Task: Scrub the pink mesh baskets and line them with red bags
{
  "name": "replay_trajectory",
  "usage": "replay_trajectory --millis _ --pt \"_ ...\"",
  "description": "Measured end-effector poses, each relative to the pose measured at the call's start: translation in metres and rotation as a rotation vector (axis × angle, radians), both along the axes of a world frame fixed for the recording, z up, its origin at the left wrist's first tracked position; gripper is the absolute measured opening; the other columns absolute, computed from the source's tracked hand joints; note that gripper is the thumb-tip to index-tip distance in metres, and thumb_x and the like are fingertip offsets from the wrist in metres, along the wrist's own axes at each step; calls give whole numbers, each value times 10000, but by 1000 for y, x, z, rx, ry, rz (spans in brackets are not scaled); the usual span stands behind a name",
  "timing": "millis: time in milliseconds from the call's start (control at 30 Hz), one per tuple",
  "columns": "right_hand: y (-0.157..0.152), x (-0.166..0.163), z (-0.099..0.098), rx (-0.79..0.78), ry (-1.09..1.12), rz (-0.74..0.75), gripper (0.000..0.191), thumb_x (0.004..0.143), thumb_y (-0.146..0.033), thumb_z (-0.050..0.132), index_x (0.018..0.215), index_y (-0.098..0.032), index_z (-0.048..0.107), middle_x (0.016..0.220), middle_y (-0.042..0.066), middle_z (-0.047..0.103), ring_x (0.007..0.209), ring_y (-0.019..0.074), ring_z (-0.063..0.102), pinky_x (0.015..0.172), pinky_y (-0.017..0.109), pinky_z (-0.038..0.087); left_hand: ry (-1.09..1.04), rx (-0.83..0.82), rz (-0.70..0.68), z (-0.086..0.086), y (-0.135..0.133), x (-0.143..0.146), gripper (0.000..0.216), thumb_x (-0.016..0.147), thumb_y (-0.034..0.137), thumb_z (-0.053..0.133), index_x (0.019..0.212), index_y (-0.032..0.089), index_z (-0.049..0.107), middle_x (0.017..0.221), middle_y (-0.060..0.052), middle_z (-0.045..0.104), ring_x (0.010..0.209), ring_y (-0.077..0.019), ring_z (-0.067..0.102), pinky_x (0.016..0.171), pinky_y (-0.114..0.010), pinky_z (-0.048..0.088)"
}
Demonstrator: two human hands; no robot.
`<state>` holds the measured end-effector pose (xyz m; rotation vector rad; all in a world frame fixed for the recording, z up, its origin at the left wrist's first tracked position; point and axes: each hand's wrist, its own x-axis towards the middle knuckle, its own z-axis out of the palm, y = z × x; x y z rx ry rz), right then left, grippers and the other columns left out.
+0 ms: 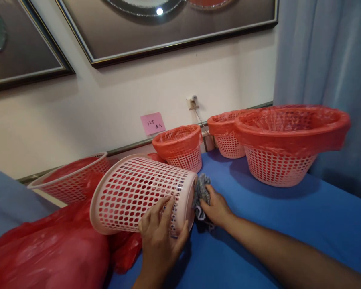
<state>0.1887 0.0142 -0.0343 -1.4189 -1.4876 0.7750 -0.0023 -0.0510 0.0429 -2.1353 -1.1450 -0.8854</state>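
The right hand had its grip closed on a bunched grey cloth, set against the base of a pale pink perforated basket tipped on its side at mid-view. At the basket's five o'clock, the left hand lay along its side, fingers spread and thumb near the base edge, seemingly steadying rather than clasping. So light a hold, it appeared, could let the round basket roll or skid if the cloth pressed too hard off-center. Red plastic lay heaped at eight o'clock, close enough to be dragged should the basket's wide rim swing. A pale-rimmed basket stood near ten, a pink note hung at twelve, and a small red-lined basket stood at one. Around two o'clock, a second lined basket and a large lined basket stood on the blue worktop.
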Motion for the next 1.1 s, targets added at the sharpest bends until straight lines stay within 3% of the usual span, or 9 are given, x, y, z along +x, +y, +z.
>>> replay_trajectory --millis 200,333,433,633,800,867,1000,1100 --pt "-37 -16 -4 -137 -66 304 408 747 -200 653 1155 -195 640 1035 68 768 895 233 716 759 294 503 -9 1 27 -1 1 0 616 904 305 688 1474 214 475 1356 -164 609 1167 -350 586 999 -503 422" --pt "-49 -17 3 -31 13 249 351 798 -234 616 1148 -206 622 963 42 756 824 202 691 748 284 495 2 2 45 -1 1 -2 623 901 311 692 1477 208 478 1355 -165 610 1154 -346 586 998 -496 422" --pt "-45 -15 3 76 -30 193 343 822 -238 604 1164 -209 610 1032 58 750 917 222 694 836 313 496 -4 -9 44 -2 2 -2 639 900 320 696 1488 217 467 1358 -164 610 1163 -347 592 1006 -500 424" --pt "-15 -9 -13 -86 -41 110 397 800 -197 615 1196 -207 627 1021 74 770 905 260 729 811 350 535 -45 -20 36 -4 3 -1 604 887 294 697 1455 216 504 1345 -167 629 1169 -359 615 1009 -521 432" --pt "-9 -5 -11 116 68 7 485 885 -275 577 1357 -181 516 1297 118 690 1176 243 660 1022 364 496 -44 -14 36 -4 3 1 588 888 307 698 1438 195 521 1337 -174 638 1178 -363 613 1007 -521 438" --pt "-14 -7 -10 127 49 62 472 866 -259 591 1329 -186 540 1276 117 699 1161 248 667 1015 364 497 -45 -7 37 -4 3 1 591 891 303 698 1442 194 516 1335 -176 636 1175 -359 613 1008 -516 435" --pt "-24 -11 -10 -101 -69 274 352 792 -207 630 1145 -203 633 985 61 761 876 233 720 795 319 540 -40 -2 45 -4 3 1 604 895 299 695 1460 217 496 1342 -164 632 1166 -349 611 1010 -507 428" --pt "-33 -10 -5 -16 -20 303 283 789 -204 632 1071 -211 637 924 30 742 827 206 695 757 291 537 -31 2 47 -4 3 0 610 901 309 691 1468 214 488 1340 -164 630 1159 -348 607 1003 -503 426"
